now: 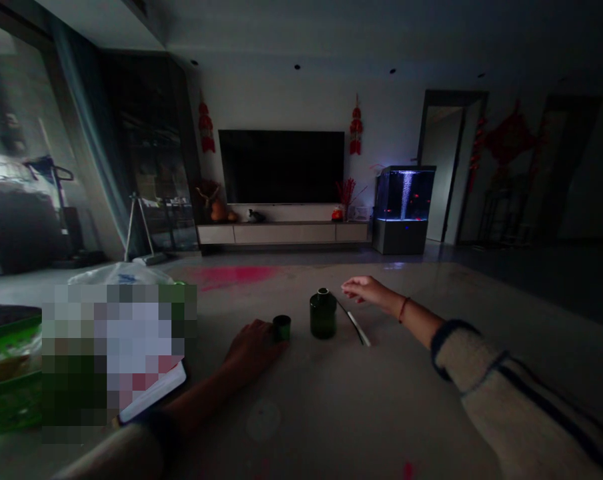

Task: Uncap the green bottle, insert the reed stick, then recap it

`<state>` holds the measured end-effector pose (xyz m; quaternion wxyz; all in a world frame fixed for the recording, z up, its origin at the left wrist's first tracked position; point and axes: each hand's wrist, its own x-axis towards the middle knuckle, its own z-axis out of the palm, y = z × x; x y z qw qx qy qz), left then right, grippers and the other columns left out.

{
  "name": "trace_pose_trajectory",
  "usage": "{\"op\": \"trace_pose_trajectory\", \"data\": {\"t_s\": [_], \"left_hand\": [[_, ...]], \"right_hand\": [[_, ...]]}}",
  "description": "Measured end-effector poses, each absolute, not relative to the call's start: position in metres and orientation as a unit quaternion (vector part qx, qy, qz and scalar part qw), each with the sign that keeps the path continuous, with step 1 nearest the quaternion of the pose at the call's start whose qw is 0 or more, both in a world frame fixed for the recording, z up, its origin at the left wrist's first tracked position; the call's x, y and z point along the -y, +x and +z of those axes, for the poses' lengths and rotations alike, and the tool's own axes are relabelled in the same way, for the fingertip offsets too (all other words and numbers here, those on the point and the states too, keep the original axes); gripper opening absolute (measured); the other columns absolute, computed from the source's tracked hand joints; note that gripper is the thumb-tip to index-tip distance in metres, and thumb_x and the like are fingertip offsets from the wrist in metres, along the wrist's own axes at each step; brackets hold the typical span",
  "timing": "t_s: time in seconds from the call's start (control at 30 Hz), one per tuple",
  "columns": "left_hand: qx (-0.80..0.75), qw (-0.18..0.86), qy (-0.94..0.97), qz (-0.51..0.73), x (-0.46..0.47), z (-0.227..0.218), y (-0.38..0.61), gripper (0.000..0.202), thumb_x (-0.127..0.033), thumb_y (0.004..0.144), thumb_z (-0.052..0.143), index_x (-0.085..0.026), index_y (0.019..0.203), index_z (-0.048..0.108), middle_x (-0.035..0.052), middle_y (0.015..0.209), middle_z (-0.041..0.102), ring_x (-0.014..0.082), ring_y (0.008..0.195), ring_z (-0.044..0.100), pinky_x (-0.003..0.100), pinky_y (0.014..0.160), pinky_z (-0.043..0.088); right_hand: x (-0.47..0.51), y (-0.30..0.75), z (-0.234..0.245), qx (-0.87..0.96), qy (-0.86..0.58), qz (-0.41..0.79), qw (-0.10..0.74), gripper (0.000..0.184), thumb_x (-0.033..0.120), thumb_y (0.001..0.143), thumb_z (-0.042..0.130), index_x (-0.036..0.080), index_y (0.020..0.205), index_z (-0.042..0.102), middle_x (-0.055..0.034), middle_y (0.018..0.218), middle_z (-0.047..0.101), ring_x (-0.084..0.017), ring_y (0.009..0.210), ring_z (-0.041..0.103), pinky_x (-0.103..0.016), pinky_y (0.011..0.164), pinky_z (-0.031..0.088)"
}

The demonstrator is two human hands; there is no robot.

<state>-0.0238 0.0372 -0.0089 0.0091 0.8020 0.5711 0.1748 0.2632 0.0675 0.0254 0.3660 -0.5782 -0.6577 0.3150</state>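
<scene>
My left hand (pixel 255 348) rests low over the table with its fingers closed round a small dark green cup (pixel 282 329). Just right of it a green glass bottle (pixel 323 319) stands upright with an uncovered neck. My right hand (pixel 365 289) hangs beyond and to the right of the bottle, apart from it. Its fingers are bent and pressed together at the tips; what they pinch, if anything, is too small to make out. Beside the bottle lie a short white stick (pixel 359 329) and a thin dark stick (pixel 352 324).
On the left of the table (pixel 381 413) are a green basket (pixel 11 400), a white plastic bag (pixel 121 273), a blurred-out patch and a white flat object (pixel 156 392). Across the room stand a TV cabinet (pixel 281 233) and a lit fish tank (pixel 404 197).
</scene>
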Motion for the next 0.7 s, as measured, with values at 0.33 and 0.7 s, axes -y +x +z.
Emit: {"op": "trace_pose_trajectory", "data": {"t_s": [0.33, 0.7], "left_hand": [[-0.568, 0.0, 0.805, 0.169, -0.036, -0.008, -0.021, 0.044, -0.051, 0.07, 0.042, -0.017, 0.095, 0.057, 0.0092, 0.101, 0.058, 0.0236, 0.091, 0.054, 0.033, 0.078, 0.042], [-0.573, 0.013, 0.802, 0.167, -0.034, -0.006, -0.02, 0.044, -0.051, 0.07, 0.043, -0.017, 0.094, 0.057, 0.0102, 0.103, 0.057, 0.0253, 0.093, 0.053, 0.034, 0.078, 0.041]], "right_hand": [[-0.077, 0.269, -0.005, 0.693, -0.67, 0.153, 0.217, 0.016, 0.027, 0.062, 0.062, 0.011, 0.064, 0.062, -0.0049, 0.059, 0.062, -0.011, 0.053, 0.052, -0.019, 0.045, 0.031], [-0.067, 0.267, 0.001, 0.721, -0.656, 0.124, 0.186, 0.015, 0.016, 0.057, 0.057, 0.013, 0.043, 0.055, 0.0001, 0.041, 0.052, -0.01, 0.048, 0.048, -0.02, 0.046, 0.031]]}}
